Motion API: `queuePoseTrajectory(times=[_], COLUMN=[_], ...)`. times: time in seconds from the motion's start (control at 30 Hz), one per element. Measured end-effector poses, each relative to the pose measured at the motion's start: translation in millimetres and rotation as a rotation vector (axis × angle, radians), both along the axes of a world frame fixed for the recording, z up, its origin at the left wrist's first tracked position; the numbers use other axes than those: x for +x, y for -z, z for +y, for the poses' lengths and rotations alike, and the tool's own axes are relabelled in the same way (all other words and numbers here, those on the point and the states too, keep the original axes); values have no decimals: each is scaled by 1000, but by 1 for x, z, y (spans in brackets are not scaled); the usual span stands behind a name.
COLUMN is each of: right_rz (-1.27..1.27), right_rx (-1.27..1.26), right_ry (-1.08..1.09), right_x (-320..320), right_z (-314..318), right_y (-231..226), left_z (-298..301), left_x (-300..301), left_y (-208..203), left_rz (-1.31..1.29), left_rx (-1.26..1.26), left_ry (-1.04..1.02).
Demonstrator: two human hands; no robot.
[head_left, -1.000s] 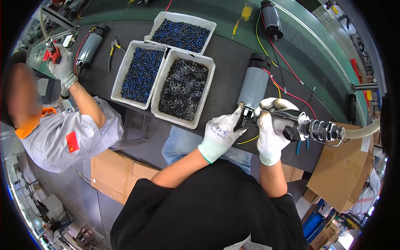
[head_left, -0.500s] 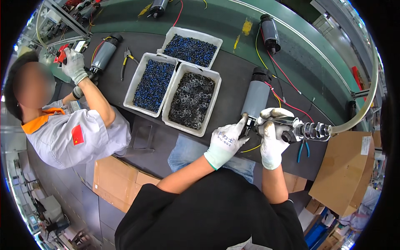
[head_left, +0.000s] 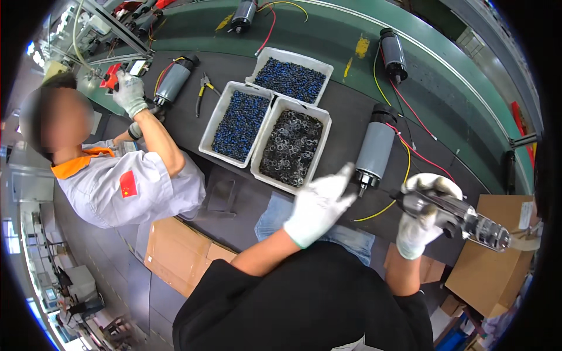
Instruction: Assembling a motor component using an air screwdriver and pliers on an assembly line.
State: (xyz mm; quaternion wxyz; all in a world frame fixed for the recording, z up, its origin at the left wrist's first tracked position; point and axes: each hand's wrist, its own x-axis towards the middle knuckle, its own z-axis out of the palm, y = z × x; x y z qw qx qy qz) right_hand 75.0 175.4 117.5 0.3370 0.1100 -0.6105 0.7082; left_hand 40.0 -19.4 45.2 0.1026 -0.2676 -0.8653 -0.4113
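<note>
A grey cylindrical motor (head_left: 376,146) lies on the dark bench, its black-capped end away from me and its shaft toward me. My left hand (head_left: 321,202), in a white glove, is beside the shaft end with fingers stretched and parted; it is slightly blurred and nothing shows in it. To the right of the motor, my gloved right hand (head_left: 422,219) is wrapped round a metal air tool (head_left: 448,212) with a spring-like hose end. The tool is apart from the motor. Red and yellow wires (head_left: 408,167) trail from the motor.
Three white bins hold small parts: two blue-black (head_left: 202,143) (head_left: 330,73), one dark rings (head_left: 253,167). Other motors (head_left: 393,52) lie on the green conveyor (head_left: 328,29). A co-worker (head_left: 126,181) sits at left near pliers (head_left: 202,96). A cardboard box (head_left: 489,275) stands right.
My right hand has drawn the air tool away from the motor's shaft, toward the right and down. My left hand has come off the shaft end. The whole view has shifted slightly.
</note>
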Motion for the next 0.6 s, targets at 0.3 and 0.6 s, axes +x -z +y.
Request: queuePoseTrajectory(times=[0.3,0.6], right_rz=[-187,-216], right_rx=[-126,-154], right_ry=[260,363], right_x=[14,14], right_z=[53,54], right_y=[6,-1], left_z=[-179,-178], left_x=[-170,-192], left_y=[12,22], left_rz=[65,-54], left_rx=[-507,-552], left_ry=[-288,-270])
